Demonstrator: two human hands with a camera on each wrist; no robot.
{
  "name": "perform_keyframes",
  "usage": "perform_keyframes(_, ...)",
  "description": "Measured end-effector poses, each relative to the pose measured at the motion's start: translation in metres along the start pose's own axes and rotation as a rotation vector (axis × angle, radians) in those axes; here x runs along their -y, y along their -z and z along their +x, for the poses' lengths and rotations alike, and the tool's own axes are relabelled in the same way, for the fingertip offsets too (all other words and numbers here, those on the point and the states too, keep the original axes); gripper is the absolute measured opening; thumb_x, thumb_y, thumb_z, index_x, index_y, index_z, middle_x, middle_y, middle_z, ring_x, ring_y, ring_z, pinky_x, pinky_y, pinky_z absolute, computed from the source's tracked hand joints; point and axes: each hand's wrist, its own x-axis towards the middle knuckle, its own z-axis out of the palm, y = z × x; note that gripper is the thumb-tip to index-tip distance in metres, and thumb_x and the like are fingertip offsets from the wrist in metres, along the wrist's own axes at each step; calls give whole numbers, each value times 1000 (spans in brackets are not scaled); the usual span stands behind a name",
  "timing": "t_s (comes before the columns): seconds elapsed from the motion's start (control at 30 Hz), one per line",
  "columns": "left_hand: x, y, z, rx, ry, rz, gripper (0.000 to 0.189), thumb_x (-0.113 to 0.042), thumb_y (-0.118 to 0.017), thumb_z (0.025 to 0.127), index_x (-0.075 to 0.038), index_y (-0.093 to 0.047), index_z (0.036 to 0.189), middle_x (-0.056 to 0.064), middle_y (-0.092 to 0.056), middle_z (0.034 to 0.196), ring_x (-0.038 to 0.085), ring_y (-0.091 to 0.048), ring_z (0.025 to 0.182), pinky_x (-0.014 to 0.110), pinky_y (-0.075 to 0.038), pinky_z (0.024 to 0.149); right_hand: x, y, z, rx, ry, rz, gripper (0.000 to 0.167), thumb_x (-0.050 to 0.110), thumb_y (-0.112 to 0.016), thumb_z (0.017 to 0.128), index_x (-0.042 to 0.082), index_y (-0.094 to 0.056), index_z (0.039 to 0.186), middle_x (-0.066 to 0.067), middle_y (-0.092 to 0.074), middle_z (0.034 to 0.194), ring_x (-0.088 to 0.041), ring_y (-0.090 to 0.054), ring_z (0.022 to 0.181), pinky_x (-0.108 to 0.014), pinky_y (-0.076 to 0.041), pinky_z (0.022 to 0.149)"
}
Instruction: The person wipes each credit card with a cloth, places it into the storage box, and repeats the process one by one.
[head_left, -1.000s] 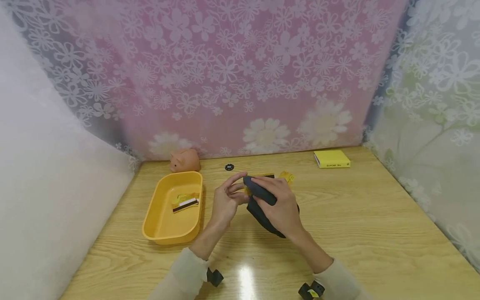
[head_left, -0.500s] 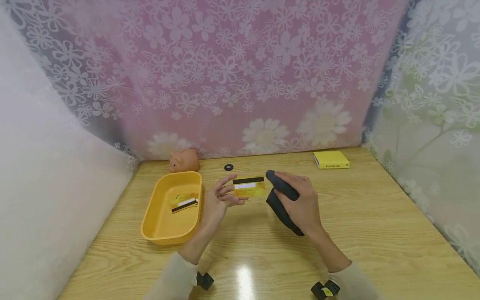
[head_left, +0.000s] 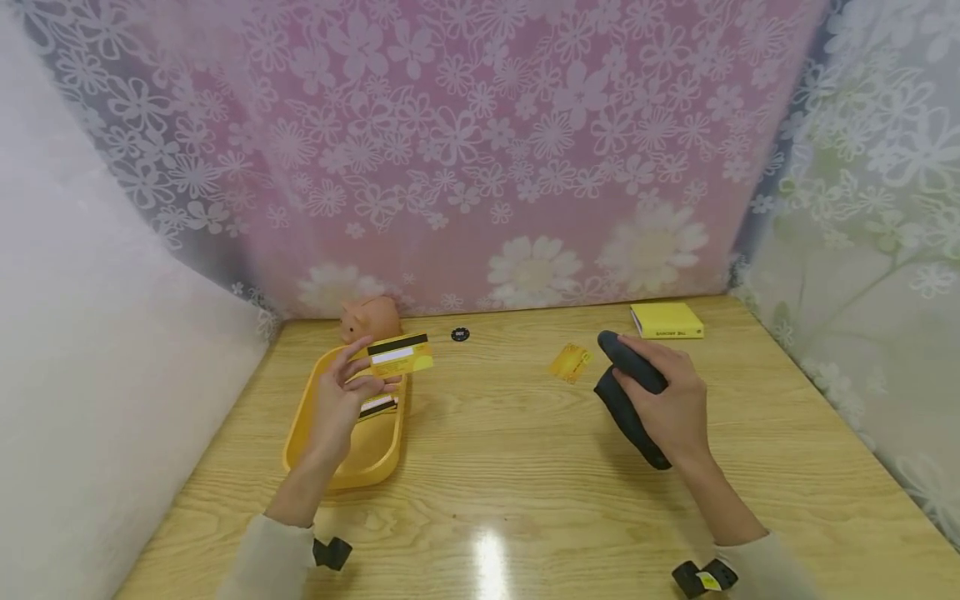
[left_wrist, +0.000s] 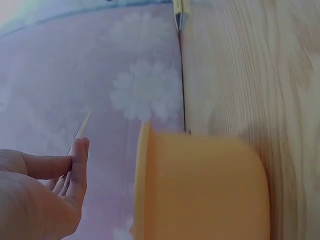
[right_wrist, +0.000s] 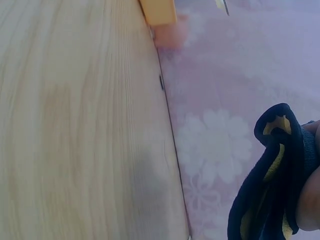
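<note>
My left hand [head_left: 341,408] pinches a yellow bank card [head_left: 401,355] between thumb and fingers, its black stripe and white strip facing me. The card overlaps the far part of an orange plastic tub [head_left: 290,446] in the head view and shows nearly edge-on in the left wrist view. Inside the tub lies another striped card [head_left: 378,406], partly hidden by the hand. My right hand [head_left: 671,400] grips a dark blue cloth pouch [right_wrist: 270,170], whose open edge shows a yellow lining. A second yellow card [head_left: 571,362] lies on the table between the hands.
Behind the tub stands an orange piggy bank [head_left: 372,317]. A black round chip [head_left: 460,334] lies near the back edge of the wooden table [head_left: 480,467]. A yellow book [head_left: 667,320] sits at the back right. Flowered cloth [head_left: 480,167] hangs behind.
My left hand has drawn the card away from the pouch and carried it left to the tub. My right hand has moved right with the pouch, uncovering the card on the table.
</note>
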Motion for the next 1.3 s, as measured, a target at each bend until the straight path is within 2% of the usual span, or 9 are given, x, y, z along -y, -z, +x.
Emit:
perform_keyframes(0.23,6,43,4,-8,30,146,68,12,-60,98,-12,-43,159,24,-42,148,16,-77,94,31,-61,91,-10,20,3,-17,-61,-36,54,-2,-86,82,22,-77,129,-8,-74,124,2,-53,111,-10,-43,88)
perform_keyframes(0.3,10,53,7,-5,51,184,70,12,-60,98,-12,-40,161,27,-40,152,16,-77,94,29,-60,91,-13,24,2,-21,-83,-51,54,-2,-86,82,22,-76,129,-8,-74,124,2,-52,110,-10,-43,86)
perform_keyframes(0.4,18,61,10,-4,99,210,71,12,-58,98,-10,-37,162,30,-38,156,21,-77,96,31,-61,91,-18,29,0,-18,-115,-61,54,-2,-86,83,23,-76,130,-8,-74,125,3,-52,108,-11,-43,84)
perform_keyframes(0.6,37,65,15,-7,200,248,71,14,-55,95,-4,-37,161,35,-39,156,26,-78,94,37,-63,87,-20,30,-6,9,-132,-55,53,0,-86,84,23,-75,131,-8,-73,126,0,-52,106,-13,-44,82)
perform_keyframes(0.77,47,65,17,30,251,304,71,15,-57,95,0,-35,161,38,-40,153,33,-77,95,40,-64,81,-17,29,-5,10,-129,-33,52,0,-85,84,22,-76,131,-9,-73,126,-1,-53,107,-14,-45,83)
perform_keyframes(0.9,51,65,18,57,237,401,68,12,-57,95,5,-35,159,41,-44,148,39,-74,101,40,-64,79,-15,29,-4,7,-147,-37,51,1,-84,85,23,-75,131,-8,-73,125,-1,-52,106,-13,-45,81)
perform_keyframes(1.1,52,64,21,66,222,552,65,8,-60,93,4,-43,155,30,-49,149,38,-58,119,31,-57,85,-12,29,-2,16,-173,-47,52,3,-85,86,24,-74,133,-6,-73,127,-1,-52,107,-12,-45,81)
perform_keyframes(1.2,53,64,23,78,232,556,64,6,-61,93,5,-44,155,27,-49,150,36,-56,119,32,-56,85,-10,29,-2,22,-170,-47,52,4,-85,87,24,-74,133,-6,-72,127,-2,-52,107,-12,-45,81)
perform_keyframes(1.3,54,64,23,103,249,538,61,0,-61,98,6,-41,156,27,-46,153,36,-54,123,37,-54,90,-9,29,0,22,-165,-45,51,4,-85,87,23,-74,133,-6,-73,127,-2,-52,107,-13,-45,81)
